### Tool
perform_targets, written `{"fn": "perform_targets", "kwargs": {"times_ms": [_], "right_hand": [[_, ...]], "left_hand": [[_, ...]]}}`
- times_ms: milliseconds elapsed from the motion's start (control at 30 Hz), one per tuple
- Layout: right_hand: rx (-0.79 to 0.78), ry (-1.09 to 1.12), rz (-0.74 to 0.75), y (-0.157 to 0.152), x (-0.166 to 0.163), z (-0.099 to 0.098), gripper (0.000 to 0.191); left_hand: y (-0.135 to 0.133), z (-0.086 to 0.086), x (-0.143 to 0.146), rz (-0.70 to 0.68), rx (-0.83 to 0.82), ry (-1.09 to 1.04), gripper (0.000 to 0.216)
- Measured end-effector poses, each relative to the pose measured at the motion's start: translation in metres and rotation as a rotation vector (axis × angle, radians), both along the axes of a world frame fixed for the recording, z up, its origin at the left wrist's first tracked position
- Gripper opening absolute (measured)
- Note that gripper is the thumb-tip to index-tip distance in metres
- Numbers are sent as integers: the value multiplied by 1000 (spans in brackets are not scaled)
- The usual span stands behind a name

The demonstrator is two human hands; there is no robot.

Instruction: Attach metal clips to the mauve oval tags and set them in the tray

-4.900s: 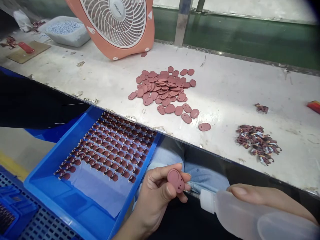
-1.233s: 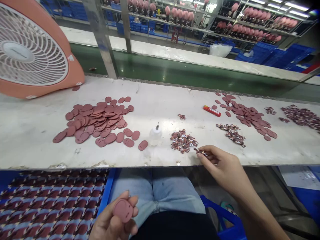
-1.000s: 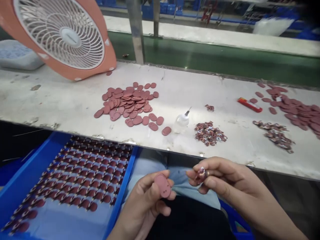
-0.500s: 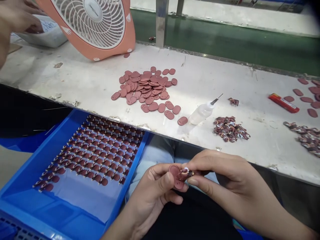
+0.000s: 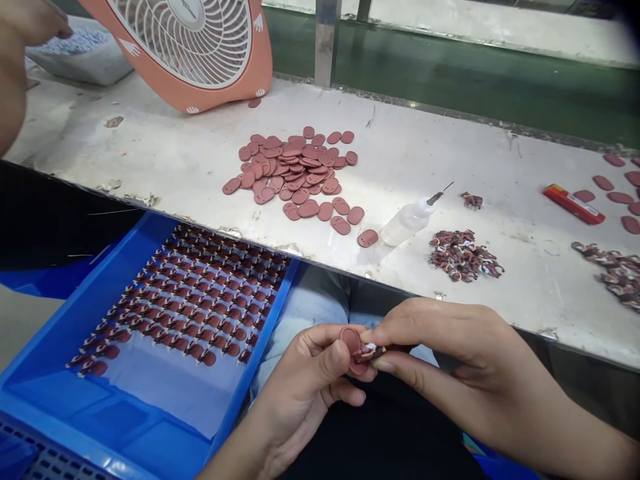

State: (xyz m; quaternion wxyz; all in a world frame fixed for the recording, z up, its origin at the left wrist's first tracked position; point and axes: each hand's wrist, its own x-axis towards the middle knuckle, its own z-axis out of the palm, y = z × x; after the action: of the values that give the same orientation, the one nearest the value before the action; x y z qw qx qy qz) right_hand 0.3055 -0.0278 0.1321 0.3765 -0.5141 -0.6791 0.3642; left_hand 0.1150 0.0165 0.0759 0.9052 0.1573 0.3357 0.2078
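Note:
Between thumb and fingers, my left hand grips reddish-brown oval discs, two of which show. My right hand pinches a small painted figurine in brown, white and yellow, pressed against the lower disc. Both hands are over my lap, just in front of the table edge. On the table lie a heap of similar oval discs and a small pile of figurines. Between them stands a clear needle-tipped bottle. Rows of figurines on discs fill much of the blue tray at lower left.
An orange fan stands at the back left. Beside it, another person's hand is over a white tub. A red-and-yellow lighter, more discs and more figurines lie to the right.
The figurine in my right hand has tipped and sits closer against the disc. The other person's hand has lifted out of the tub. My view has shifted slightly.

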Motion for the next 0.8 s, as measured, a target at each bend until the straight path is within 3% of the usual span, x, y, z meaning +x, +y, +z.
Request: {"fn": "perform_targets", "kwargs": {"times_ms": [233,433,800], "right_hand": [[-19,-58,38,0,2,1,25],[75,-150,89,0,2,0,23],[91,-94,92,-1,-1,-4,34]], "left_hand": [[0,0,0,9,-6,9,33],[-1,-1,1,23,-25,42,37],[-5,-2,2,47,-82,6,35]]}}
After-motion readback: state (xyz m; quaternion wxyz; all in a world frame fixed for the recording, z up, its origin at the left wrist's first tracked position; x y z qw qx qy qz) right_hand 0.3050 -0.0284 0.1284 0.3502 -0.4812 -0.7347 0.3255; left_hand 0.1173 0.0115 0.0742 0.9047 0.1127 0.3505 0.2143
